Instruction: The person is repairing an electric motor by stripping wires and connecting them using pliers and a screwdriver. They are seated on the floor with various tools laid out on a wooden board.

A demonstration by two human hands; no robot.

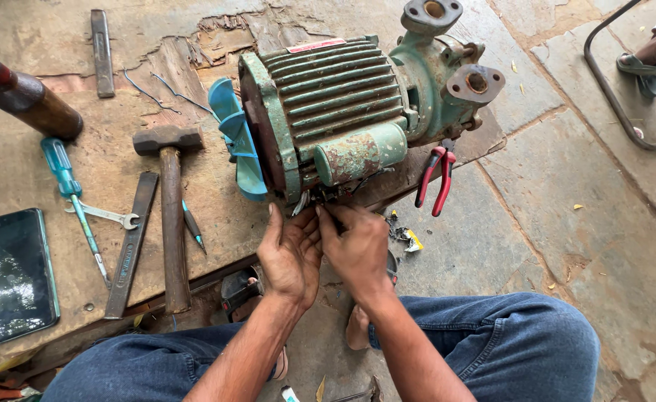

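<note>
Both hands pinch in tight, left hand point(291, 253) and right hand point(358, 249) fingertips closed on the loose wires point(320, 199) under the green pump motor point(343, 112), apparently mid-connection, red pliers point(436, 179) just right of the fingers should gripping be needed.

Rusty green ribbed motor point(343, 97), blue fan point(235, 138), red-handled pliers point(436, 179), blue-handled screwdriver point(64, 171)

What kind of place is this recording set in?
Probably an informal repair workshop at floor level. A worn green electric motor with a blue fan sits on a board over stone paving, with a hammer, screwdriver and red pliers lying about. Both hands work at its wiring.
</note>
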